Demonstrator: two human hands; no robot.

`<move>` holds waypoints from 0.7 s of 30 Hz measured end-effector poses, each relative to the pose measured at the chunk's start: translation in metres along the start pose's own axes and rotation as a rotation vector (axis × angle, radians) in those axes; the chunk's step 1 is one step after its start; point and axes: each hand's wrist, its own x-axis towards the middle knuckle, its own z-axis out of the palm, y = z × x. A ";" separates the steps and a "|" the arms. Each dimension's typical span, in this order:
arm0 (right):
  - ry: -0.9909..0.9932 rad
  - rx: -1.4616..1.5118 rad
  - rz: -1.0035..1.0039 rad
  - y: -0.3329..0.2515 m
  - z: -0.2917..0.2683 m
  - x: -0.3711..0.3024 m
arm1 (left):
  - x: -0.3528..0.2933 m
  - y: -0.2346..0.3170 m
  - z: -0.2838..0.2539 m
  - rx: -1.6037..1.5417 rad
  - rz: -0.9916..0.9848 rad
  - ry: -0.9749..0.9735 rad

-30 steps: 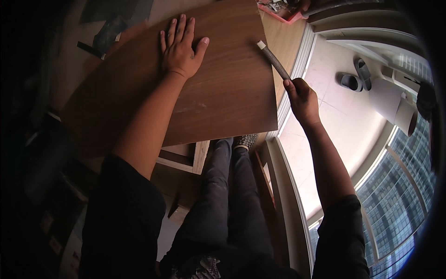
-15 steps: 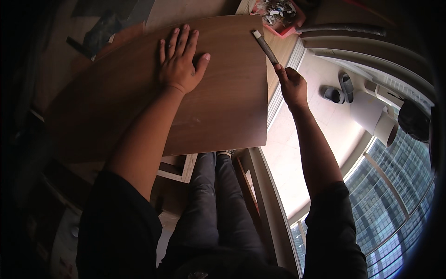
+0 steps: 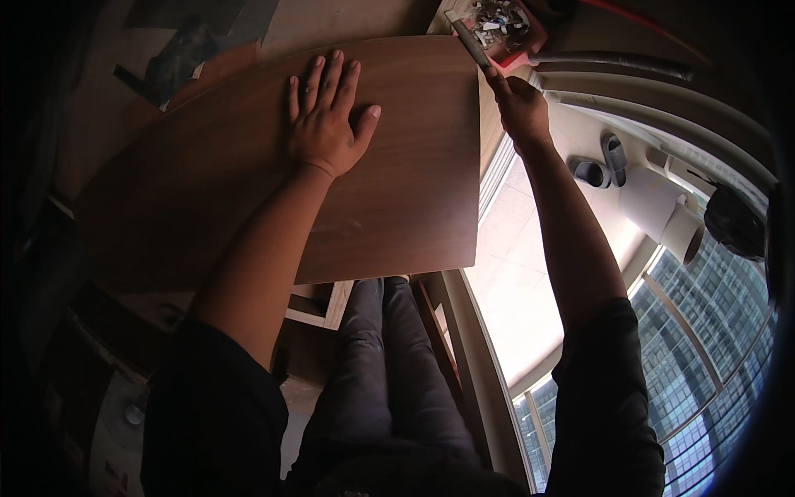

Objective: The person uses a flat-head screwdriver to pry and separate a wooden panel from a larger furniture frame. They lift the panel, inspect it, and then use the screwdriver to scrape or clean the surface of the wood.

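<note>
A large brown wooden board (image 3: 406, 199) lies flat in front of me, with a curved far edge and a straight right edge. My left hand (image 3: 327, 128) rests on its upper face, palm down with the fingers spread. Beyond the board's far right corner, my right hand (image 3: 522, 108) is wrapped round one end of a slim grey flat file (image 3: 469, 43). The file points away and to the left, beside that corner. Whether it touches the board's edge I cannot tell.
A red dustpan (image 3: 534, 37) full of scraps stands just past the file. At right are grey slippers (image 3: 591, 172), a white cylindrical container (image 3: 650, 199) and a window (image 3: 696, 348). A light wooden frame (image 3: 335, 306) shows below the board, near my legs (image 3: 364, 356).
My right hand has pushed the file away from me along the board's right edge, past the far corner. My left hand stays flat on the board.
</note>
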 end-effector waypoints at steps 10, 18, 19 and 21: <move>-0.043 -0.094 -0.232 0.047 0.002 -0.064 | -0.004 -0.003 -0.003 0.022 -0.014 -0.018; -0.091 0.524 0.012 -0.012 -0.001 0.014 | 0.000 -0.005 0.008 0.010 0.003 0.004; -0.093 0.604 0.070 -0.007 -0.004 0.002 | 0.000 -0.007 0.009 0.013 -0.006 0.004; -0.093 0.765 0.189 0.006 -0.014 -0.027 | -0.003 -0.007 0.008 0.023 -0.016 -0.012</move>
